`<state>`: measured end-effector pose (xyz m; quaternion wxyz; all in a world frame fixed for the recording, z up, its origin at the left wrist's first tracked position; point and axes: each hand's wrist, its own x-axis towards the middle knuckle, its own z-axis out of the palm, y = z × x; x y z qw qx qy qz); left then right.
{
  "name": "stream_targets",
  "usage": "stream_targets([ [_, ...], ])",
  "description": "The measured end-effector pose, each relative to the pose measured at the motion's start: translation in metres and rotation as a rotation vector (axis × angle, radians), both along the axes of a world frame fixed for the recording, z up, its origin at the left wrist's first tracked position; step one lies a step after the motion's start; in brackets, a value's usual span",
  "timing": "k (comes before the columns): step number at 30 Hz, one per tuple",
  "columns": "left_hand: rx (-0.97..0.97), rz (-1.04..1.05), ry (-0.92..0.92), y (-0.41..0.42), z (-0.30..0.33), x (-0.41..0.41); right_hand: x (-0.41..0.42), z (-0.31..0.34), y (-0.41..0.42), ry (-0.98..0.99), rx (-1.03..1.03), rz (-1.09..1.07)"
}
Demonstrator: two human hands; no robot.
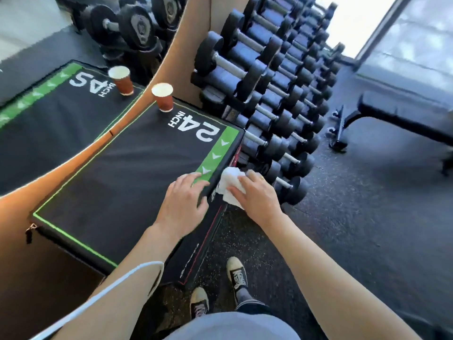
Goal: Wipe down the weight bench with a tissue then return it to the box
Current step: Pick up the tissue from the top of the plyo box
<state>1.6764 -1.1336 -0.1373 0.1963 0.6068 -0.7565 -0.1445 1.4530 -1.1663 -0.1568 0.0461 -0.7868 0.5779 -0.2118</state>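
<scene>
A white tissue (229, 184) is pressed against the right side wall of a black padded box (127, 173) with green trim and "24 INCH" printed on top. My right hand (255, 195) presses the tissue to that side with fingers spread over it. My left hand (183, 202) lies flat on the box's top near its right corner, fingers straight on the green strip. A black weight bench (402, 114) stands on the floor at the far right, apart from both hands. No tissue box shows.
A paper cup (163, 97) stands on the far corner of the box top. A mirror (61, 94) on the left reflects the box and cup. A rack of dumbbells (277, 94) runs along the box's right side. My shoes (236, 273) stand on dark rubber floor.
</scene>
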Motion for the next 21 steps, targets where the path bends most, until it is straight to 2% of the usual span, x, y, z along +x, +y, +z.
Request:
stream_targets([
  [5, -0.025, -0.200, 0.046, 0.005, 0.001, -0.053, -0.054, 0.010, 0.053, -0.007, -0.071, -0.171],
  [14, -0.040, -0.522, 0.027, 0.032, 0.018, -0.176, -0.168, 0.026, 0.154, 0.002, -0.037, -0.527],
  [21, -0.056, -0.663, 0.014, 0.081, 0.023, -0.298, -0.280, 0.027, 0.242, -0.001, -0.010, -0.705],
])
